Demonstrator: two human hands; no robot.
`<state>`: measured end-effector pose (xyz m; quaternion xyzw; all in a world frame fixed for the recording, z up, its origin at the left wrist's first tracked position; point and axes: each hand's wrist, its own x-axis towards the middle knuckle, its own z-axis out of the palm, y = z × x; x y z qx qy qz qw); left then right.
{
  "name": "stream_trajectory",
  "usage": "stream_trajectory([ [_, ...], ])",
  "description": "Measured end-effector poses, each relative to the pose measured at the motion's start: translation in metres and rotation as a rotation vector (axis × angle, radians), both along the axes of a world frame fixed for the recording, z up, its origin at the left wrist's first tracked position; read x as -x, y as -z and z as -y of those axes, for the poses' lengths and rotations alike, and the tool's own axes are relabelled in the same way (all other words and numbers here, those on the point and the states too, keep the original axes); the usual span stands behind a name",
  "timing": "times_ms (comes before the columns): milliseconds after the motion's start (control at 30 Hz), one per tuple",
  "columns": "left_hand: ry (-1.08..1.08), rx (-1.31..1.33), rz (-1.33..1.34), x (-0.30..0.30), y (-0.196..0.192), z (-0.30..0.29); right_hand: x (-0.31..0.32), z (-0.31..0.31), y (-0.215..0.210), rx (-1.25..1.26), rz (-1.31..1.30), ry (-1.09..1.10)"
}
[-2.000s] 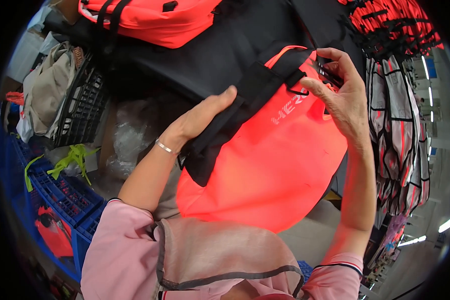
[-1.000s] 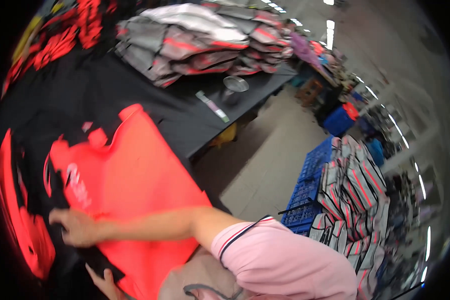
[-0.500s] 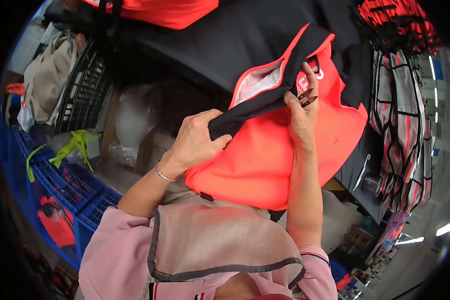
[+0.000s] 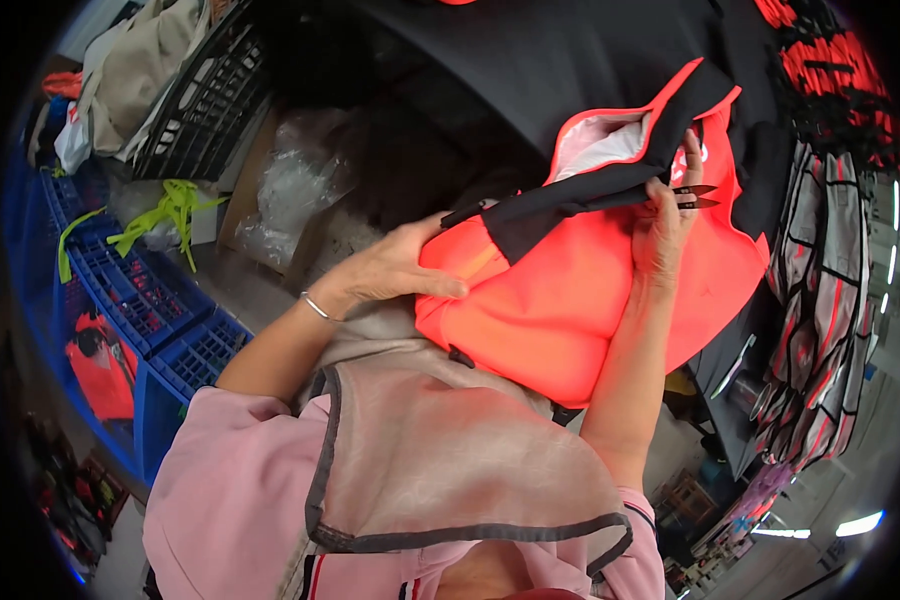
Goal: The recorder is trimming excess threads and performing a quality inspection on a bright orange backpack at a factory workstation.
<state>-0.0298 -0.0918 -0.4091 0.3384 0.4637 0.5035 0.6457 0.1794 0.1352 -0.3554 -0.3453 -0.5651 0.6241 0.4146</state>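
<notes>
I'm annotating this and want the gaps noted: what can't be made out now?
In the head view:
Handle of the dark-bladed tool: hidden in the right hand.
White print on the coral bag: partly covered by that hand.
Coral item, top: cut off by the edge.

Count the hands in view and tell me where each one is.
2. The left hand is at the orange bag's left edge, thumb on its front; the right hand is over the bag's front, by its black trim, holding snips. Some fingers are hidden.
</notes>
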Motion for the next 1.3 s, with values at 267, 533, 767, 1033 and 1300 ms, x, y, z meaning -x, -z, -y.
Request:
stream_trajectory([
  [267,-0.206,0.004,-0.409,-0.023,-0.009,0.007,-0.003,-0.004,0.005,0.052,-0.061,-0.002],
  [533,-0.323,0.007,-0.517,-0.022,0.002,0.007,0.009,0.033,-0.02,-0.364,0.537,0.187],
  [767,-0.553,-0.192,-0.227,-0.017,0.008,0.0,0.034,0.06,-0.006,-0.278,0.549,-0.013],
  [1033,-0.662,-0.296,-0.819,-0.002,0.013,-0.014,0.036,0.064,-0.02,-0.23,0.605,-0.151],
  [1300,-0.619,-0.305,-0.856,-0.002,0.015,-0.028,0.056,0.074,-0.029,-0.621,0.845,-0.149],
])
